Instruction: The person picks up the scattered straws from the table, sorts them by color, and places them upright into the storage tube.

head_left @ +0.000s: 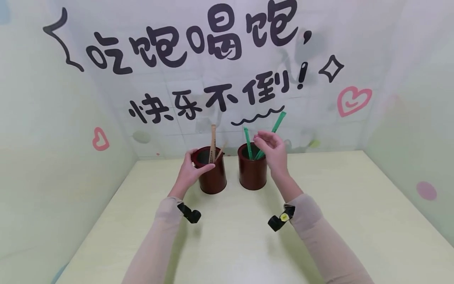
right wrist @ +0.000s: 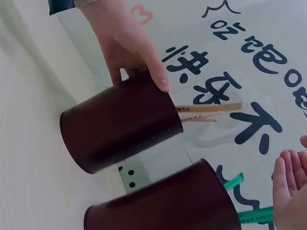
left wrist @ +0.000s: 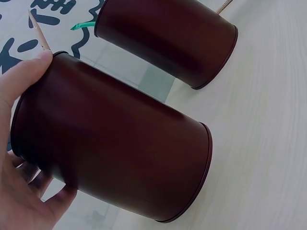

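Note:
Two dark red-brown cylindrical cups stand side by side near the back wall. My left hand (head_left: 188,173) grips the left cup (head_left: 214,179) at its rim, thumb on the near side and fingers round the far side. Slim tan sticks (head_left: 213,140) with printing rise out of that cup. Printed green sticks (head_left: 279,120) lean in the right cup (head_left: 252,175). Beside that cup's rim, my right hand (head_left: 276,154) hovers close to the green sticks. In the right wrist view its fingers (right wrist: 290,175) lie together, nearly straight, with nothing between them and the thumb.
The pale wood-grain table (head_left: 230,240) runs back to a white wall sheet (head_left: 170,79) with large black characters and pink hearts. Side panels (head_left: 53,157) border the table at left and right. Black wrist cameras (head_left: 193,215) sit on both sleeves.

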Available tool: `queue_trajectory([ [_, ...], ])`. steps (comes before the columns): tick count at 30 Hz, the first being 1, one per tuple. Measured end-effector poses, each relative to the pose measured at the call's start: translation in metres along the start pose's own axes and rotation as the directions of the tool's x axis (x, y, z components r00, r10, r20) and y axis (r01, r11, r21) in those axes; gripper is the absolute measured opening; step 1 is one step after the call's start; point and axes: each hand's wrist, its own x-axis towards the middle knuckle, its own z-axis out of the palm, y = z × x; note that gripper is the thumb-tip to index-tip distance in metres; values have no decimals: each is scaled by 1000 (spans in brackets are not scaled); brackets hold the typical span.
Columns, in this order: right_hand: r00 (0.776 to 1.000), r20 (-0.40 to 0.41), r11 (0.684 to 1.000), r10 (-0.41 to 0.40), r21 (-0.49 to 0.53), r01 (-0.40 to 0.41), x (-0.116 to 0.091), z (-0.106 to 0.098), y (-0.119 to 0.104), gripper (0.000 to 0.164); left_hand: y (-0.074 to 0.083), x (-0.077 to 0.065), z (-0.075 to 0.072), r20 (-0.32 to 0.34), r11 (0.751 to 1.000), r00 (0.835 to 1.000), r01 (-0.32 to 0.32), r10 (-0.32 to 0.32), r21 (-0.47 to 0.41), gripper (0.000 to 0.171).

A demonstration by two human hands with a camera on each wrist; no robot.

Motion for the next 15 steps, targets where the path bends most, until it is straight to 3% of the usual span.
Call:
queue_trajectory([
  [7, 999, -37, 1000, -8, -1, 8, -3, -34, 0, 35, -2, 0, -1, 6, 1000, 1000, 10, -10, -3, 95],
  [15, 994, -111, 1000, -19, -9, 18, -2, -74, 6, 21, -2, 2, -3, 9, 1000, 1000, 1, -1, 7, 96],
])
